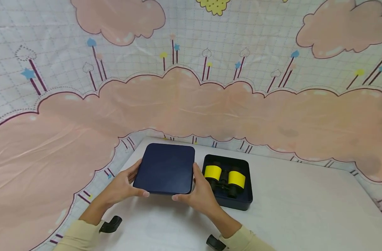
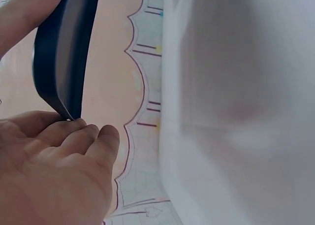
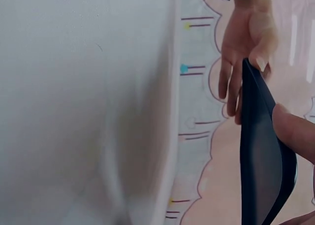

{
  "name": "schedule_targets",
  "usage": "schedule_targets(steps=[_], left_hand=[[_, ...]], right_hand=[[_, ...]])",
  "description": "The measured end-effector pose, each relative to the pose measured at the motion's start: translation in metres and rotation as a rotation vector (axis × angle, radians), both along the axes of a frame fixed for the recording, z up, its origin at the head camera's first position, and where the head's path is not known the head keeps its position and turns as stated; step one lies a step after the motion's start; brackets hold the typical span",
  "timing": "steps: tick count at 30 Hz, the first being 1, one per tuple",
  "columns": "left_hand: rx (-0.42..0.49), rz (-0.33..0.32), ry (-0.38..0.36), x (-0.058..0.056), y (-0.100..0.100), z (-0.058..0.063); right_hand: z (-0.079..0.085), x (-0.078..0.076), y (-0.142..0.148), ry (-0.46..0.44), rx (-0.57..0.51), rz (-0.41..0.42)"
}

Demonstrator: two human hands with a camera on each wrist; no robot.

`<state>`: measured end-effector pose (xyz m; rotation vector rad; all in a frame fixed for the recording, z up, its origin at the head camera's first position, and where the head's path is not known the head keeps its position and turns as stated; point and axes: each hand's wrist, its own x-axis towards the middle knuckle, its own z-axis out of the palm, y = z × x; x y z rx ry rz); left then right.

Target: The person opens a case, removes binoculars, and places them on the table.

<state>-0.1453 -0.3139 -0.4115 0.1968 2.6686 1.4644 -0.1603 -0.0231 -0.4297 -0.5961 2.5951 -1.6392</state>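
A dark navy box lid (image 1: 165, 169), square with rounded corners, is held level above the white table by both hands. My left hand (image 1: 123, 188) grips its left side, thumb along the near edge and fingers at the side. On the opposite side, my right hand (image 1: 201, 191) pinches the near right corner the same way. The wrist views show the lid (image 2: 64, 52) edge-on, its grey hollow underside facing down over the table. Right of the lid, the matching open box (image 1: 246, 204) holds black binoculars (image 1: 223, 181) with yellow bands, lying inside it.
The white table (image 1: 304, 202) stretches out to the right of the box. Behind and to the left hangs a patterned cloth (image 1: 209, 108) with peach clouds. Black camera mounts (image 1: 110, 225) are strapped at both sleeve cuffs.
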Motion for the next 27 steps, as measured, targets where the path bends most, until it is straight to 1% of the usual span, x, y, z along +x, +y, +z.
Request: schedule_targets(steps=[4,6,12,18,21,24,27], left_hand=[[-0.002,-0.008,0.008,-0.001,-0.005,-0.001],[-0.007,-0.009,0.004,-0.002,-0.008,-0.002],[-0.004,-0.037,-0.030,-0.002,-0.018,-0.007],[-0.048,-0.067,-0.014,-0.004,-0.028,-0.010],[-0.060,-0.063,-0.027,-0.004,-0.032,-0.012],[-0.054,-0.067,-0.038,-0.005,-0.036,-0.014],[-0.040,-0.079,-0.032,-0.005,-0.040,-0.017]], right_hand=[[-0.003,-0.001,-0.007,0.054,0.013,0.002],[-0.005,0.000,-0.010,0.057,0.032,-0.008],[-0.010,0.002,-0.019,0.023,0.066,-0.022],[-0.014,0.002,-0.025,0.010,0.072,-0.022],[-0.015,0.002,-0.028,-0.021,0.087,-0.030],[-0.017,0.002,-0.031,-0.055,0.098,-0.037],[-0.019,0.002,-0.034,-0.074,0.106,-0.041]])
